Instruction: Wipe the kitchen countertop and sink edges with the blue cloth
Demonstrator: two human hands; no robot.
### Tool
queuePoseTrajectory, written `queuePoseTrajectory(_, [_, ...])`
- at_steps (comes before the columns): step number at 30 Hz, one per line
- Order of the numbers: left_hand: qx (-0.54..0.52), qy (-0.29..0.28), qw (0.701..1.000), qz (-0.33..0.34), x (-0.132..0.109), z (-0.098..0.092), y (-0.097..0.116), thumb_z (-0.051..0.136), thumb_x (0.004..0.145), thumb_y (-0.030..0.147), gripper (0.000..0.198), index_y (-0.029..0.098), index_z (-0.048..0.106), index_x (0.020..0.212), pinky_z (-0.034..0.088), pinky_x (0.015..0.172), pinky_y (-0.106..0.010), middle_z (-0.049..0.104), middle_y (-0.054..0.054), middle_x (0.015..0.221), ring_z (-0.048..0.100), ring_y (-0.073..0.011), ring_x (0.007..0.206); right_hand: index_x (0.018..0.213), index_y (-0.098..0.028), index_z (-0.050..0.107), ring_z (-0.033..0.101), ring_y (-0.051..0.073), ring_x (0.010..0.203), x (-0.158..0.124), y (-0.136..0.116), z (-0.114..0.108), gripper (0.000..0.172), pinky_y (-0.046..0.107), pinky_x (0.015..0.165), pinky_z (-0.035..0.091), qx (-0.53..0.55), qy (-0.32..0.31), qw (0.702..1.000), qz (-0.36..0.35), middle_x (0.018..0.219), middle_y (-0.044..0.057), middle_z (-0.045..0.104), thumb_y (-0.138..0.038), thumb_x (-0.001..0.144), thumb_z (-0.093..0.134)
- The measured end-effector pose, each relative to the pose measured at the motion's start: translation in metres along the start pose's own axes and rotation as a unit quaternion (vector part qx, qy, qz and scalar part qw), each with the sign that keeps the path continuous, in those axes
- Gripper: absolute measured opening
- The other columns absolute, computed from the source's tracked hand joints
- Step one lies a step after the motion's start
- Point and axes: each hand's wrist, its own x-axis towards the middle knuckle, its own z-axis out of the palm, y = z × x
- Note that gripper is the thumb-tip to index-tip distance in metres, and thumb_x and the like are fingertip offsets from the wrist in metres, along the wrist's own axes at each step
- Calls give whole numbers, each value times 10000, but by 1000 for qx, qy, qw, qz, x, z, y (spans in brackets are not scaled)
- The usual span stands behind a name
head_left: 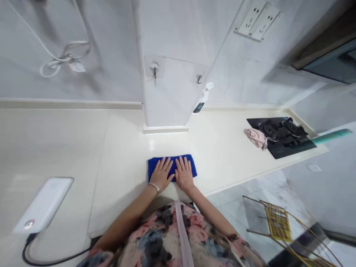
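A folded blue cloth point(172, 162) lies flat on the cream countertop point(222, 148), right in front of my body. My left hand point(161, 174) rests palm down on its left half, fingers stretched out and pointing away from me. On the right half of the cloth lies my right hand point(183, 174), also flat with its fingers extended. The two thumbs nearly meet near the cloth's front edge. A bracelet point(154, 187) circles my left wrist.
A white power bank point(46, 204) with a black cable point(55, 263) sits at the left. Behind the wall corner stands a white bottle point(201, 102). To the right are a pink cloth point(256, 138) and a black gas stove point(292, 146). A yellow woven chair point(278, 222) is on the floor.
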Motion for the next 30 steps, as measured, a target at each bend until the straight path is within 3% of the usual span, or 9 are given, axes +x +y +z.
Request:
queuePoseTrajectory(4, [6,7,999,39,-49,3,10,479,1013,460,680,169,376,1619,268,1290,-488,349,-98,1683,261,-304,1584,1636,-128,301,86,351,1623,-55,-10,-14,658,579,1287,245,4,-20,999,-43,1731,143,211,-311,1024,456])
queuePoseTrajectory(7, [-2,-8,999,39,-52,-2,15,483,1009,440,687,178,351,1630,276,1288,-474,338,-88,1691,258,-287,1586,1633,-105,294,104,325,1623,-57,-3,-22,681,558,1291,260,15,-43,997,-61,1729,150,216,-334,1016,467])
queuePoseTrajectory(12, [-16,-13,1000,-21,3,-15,2,441,1019,408,666,158,347,1630,220,1317,-473,298,-74,1710,211,-267,1602,1620,-85,320,114,315,1620,11,16,-14,671,537,1306,212,25,-38,997,-60,1720,145,250,-344,1015,451])
queuePoseTrajectory(17, [-40,-20,998,-45,83,-19,-40,416,1023,419,650,168,375,1621,195,1324,-479,332,-79,1697,234,-275,1594,1621,-91,325,145,302,1612,96,31,2,659,522,1309,169,35,-31,998,-39,1713,134,277,-356,1023,408])
queuePoseTrajectory(21, [-54,-26,997,-48,132,-19,-69,407,1022,408,631,173,404,1608,197,1318,-496,370,-87,1680,258,-282,1582,1621,-85,326,158,305,1605,146,40,13,663,522,1303,150,42,-28,999,-15,1710,152,278,-375,1028,391])
queuePoseTrajectory(26, [-51,-10,997,-58,155,-21,-81,380,1032,395,579,227,458,1580,288,1273,-502,437,-67,1643,369,-280,1510,1603,-85,368,212,330,1581,174,43,16,654,530,1293,144,46,-19,999,1,1676,177,344,-389,1026,423])
queuePoseTrajectory(30, [-42,-33,997,-60,146,-27,-74,380,1023,369,604,175,428,1593,227,1306,-489,397,-72,1668,315,-274,1550,1610,-84,354,217,329,1584,170,39,9,647,512,1298,139,44,-41,998,3,1695,165,309,-377,1036,416])
